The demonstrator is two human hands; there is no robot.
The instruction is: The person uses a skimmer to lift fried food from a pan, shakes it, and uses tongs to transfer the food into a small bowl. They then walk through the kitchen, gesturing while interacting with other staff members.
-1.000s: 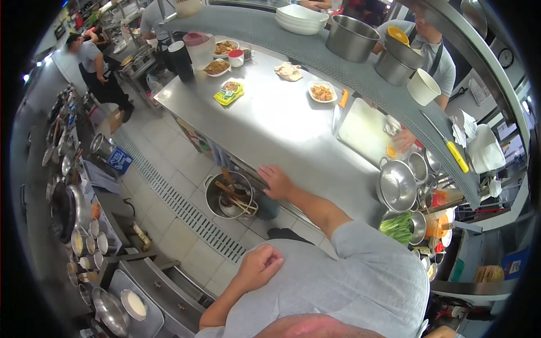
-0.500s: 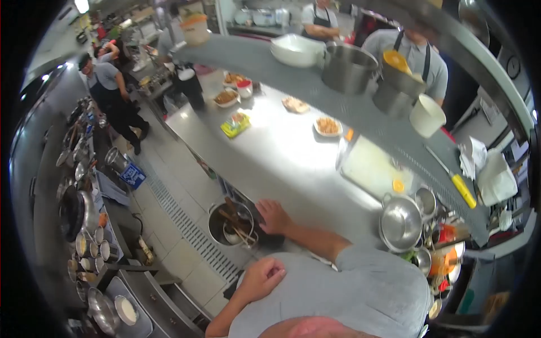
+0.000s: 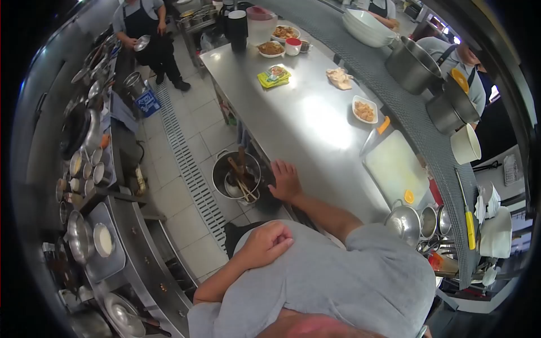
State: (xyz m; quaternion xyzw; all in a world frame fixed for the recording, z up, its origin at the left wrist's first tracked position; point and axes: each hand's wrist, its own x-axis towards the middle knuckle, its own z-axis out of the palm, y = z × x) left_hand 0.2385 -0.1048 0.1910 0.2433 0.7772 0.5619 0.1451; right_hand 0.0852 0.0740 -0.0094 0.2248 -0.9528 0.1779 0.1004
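Observation:
My left hand point(image 3: 269, 242) rests against the front of my grey shirt point(image 3: 338, 276), its fingers curled closed with nothing visible in them. My right hand point(image 3: 286, 180) lies flat at the near edge of the steel table point(image 3: 304, 143), holding nothing, fingers open. Left of it and lower down, a metal pot point(image 3: 217, 173) holds wooden utensils and a ladle. Farther along the table are a yellow-green packet point(image 3: 274, 77), a pale food piece point(image 3: 339, 79) and a white dish of food point(image 3: 364, 110). To the right is a white cutting board point(image 3: 397, 169) with an orange piece point(image 3: 409, 196).
A co-worker point(image 3: 141, 28) stands in the aisle at upper left, holding a metal bowl. Another co-worker point(image 3: 473, 84) is behind the raised shelf point(image 3: 417, 121), which carries bowls, pots and a yellow-handled knife point(image 3: 470, 228). Pans line the left counter; a blue crate point(image 3: 147, 103) sits below.
The view has turned, with the table showing farther right. My right hand stays open at the table edge; my left stays closed on my shirt. The aisle co-worker appears nearer, now with a bowl visible.

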